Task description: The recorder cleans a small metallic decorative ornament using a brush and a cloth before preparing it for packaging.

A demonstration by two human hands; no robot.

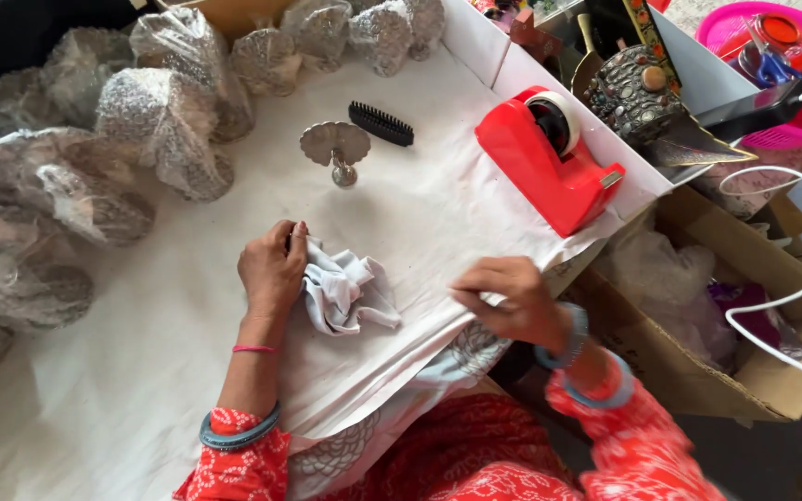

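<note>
Cloth (350,295), white, crumpled, lying on the paper-covered tabletop (141,390) against the left hand (273,269), whose fingers (295,243) close on its left edge, while the right hand (510,301) pinches the paper's edge; risk judged: tugged paper toppling the nearby small metal stand (336,151).
</note>
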